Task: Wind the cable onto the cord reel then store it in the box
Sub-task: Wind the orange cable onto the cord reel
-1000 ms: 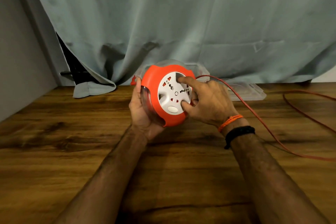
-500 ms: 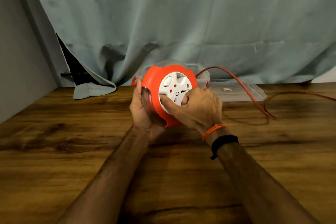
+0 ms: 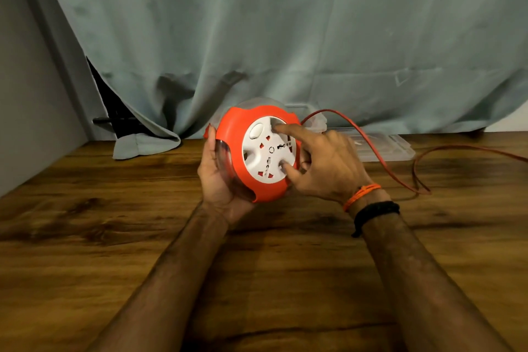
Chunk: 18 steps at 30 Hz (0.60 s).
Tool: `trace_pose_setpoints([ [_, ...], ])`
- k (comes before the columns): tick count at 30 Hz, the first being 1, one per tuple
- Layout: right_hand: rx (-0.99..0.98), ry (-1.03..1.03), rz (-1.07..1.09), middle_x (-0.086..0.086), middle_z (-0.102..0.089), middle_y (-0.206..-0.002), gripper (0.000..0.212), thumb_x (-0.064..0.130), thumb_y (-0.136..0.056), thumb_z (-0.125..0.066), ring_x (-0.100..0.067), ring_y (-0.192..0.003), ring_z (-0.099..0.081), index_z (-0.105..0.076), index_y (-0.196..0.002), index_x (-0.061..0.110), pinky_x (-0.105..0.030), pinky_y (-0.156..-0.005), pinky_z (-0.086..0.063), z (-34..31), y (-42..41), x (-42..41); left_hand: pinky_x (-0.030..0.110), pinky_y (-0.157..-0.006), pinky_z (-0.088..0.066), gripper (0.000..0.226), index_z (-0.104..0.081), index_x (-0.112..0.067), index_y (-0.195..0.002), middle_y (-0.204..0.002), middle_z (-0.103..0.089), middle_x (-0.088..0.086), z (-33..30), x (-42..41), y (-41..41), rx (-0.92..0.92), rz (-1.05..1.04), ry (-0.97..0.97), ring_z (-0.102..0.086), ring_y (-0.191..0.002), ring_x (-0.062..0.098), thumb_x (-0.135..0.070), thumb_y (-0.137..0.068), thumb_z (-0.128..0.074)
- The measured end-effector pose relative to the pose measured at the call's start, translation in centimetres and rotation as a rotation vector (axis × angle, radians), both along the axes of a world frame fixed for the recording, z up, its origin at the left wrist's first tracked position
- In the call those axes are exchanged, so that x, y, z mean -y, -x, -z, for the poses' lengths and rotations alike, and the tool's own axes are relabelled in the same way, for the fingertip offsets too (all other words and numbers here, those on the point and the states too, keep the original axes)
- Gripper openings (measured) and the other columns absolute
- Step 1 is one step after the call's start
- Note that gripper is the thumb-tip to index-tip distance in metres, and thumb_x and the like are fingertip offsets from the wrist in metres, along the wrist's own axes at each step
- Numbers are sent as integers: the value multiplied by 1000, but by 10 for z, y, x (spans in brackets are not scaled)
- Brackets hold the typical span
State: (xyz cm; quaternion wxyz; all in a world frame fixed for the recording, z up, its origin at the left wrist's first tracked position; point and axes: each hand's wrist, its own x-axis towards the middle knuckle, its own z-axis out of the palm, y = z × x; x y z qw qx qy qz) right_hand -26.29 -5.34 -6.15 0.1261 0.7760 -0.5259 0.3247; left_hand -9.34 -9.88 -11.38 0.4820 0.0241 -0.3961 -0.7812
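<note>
An orange cord reel with a white socket face and a clear back stands tilted above the wooden table. My left hand grips its clear back from the left and below. My right hand has its forefinger and thumb hooked in two recesses of the white face. An orange cable arcs out from the reel's right side, drops to the table, loops and runs off the right edge. The clear plastic box sits behind the reel, mostly hidden.
A clear flat lid lies on the table to the right behind my right hand. A grey-green curtain hangs along the back, with a grey wall at left. The wooden table spreads in front.
My right hand has turned the white face round, and its fingers have shifted to other recesses. The cable has been drawn in, its loop now lying nearer the reel.
</note>
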Motion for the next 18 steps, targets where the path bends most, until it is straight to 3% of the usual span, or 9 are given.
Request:
trace_pose_setpoints([
  [2,-14,10,7,-1,-66,-74,64,38,-76,-64,-31,-83,-64,-47,-138,38,-42,-80,-52,2,0,3,63,-109,-38,85,-59,-15,-139,-145,-55,20,-1,-1,1,-9,-5,0,-50,-135,42,-78,-90,-30],
  [6,-32,78,19,-4,-69,-78,63,42,-73,-62,-33,-85,-64,-49,-134,36,-40,-78,-52,7,0,8,64,-112,-35,86,-57,-14,-141,-146,-54,21,-3,-5,4,17,-58,-34,-49,-135,43,-78,-91,-30],
  [9,-9,116,102,-7,-70,-82,63,54,-67,-65,-34,-88,-64,-55,-127,37,-35,-76,-41,11,0,7,66,-113,-32,84,-52,-13,-145,-147,-52,22,-4,-6,6,12,-111,-44,-49,-135,44,-75,-90,-34],
  [13,100,87,263,-5,-70,-86,69,84,-57,-54,-30,-91,-63,-66,-90,24,-34,-78,-40,17,-17,5,66,-117,-25,88,-45,-11,-149,-150,-48,24,-8,-8,9,2,-165,-24,-43,-139,44,-69,-84,-44],
  [15,150,57,318,-5,-68,-77,77,90,-61,-42,-28,-83,-64,-63,-73,17,-32,-74,-45,19,-30,5,64,-115,-30,81,-55,-11,-142,-144,-55,22,-9,-8,9,-14,-170,-33,-49,-135,43,-69,-87,-42],
  [18,248,10,296,-8,-67,-68,79,88,-70,-40,-27,-74,-65,-61,-63,12,-36,-68,-52,17,-37,4,61,-108,-42,79,-64,-12,-134,-136,-63,20,-5,-7,7,-11,-194,-69,-58,-127,41,-72,-92,-36],
])
